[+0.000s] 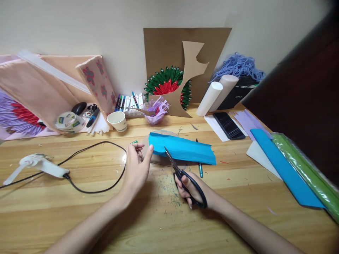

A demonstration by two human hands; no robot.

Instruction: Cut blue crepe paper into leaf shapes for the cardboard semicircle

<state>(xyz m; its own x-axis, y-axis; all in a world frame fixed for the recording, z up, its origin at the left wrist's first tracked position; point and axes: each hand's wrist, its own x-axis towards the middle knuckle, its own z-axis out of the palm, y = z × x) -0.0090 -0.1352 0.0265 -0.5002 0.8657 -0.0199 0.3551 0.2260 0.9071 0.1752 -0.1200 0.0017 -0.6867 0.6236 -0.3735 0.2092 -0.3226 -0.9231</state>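
Observation:
A strip of blue crepe paper (pixel 182 148) lies across a clear round sheet (pixel 156 162) in the middle of the table. My left hand (pixel 137 162) is at the strip's left end, thumb apart from the curled fingers, with nothing visible between them. Black-handled scissors (pixel 197 188) are in my right hand (pixel 189 187), their blades nearly together and the tips over the paper's lower left part. Whether the blades touch the paper I cannot tell. A teal marker (pixel 200 170) sticks out from beneath the paper.
At the left lie a white glue gun (pixel 45 165) and its looping cord. Behind stand a paper cup (pixel 117 121), a bowl of purple scraps (pixel 155 113) and a cardboard panel (pixel 164 46). A phone (pixel 229 125) and folded blue paper (pixel 286 165) lie at right.

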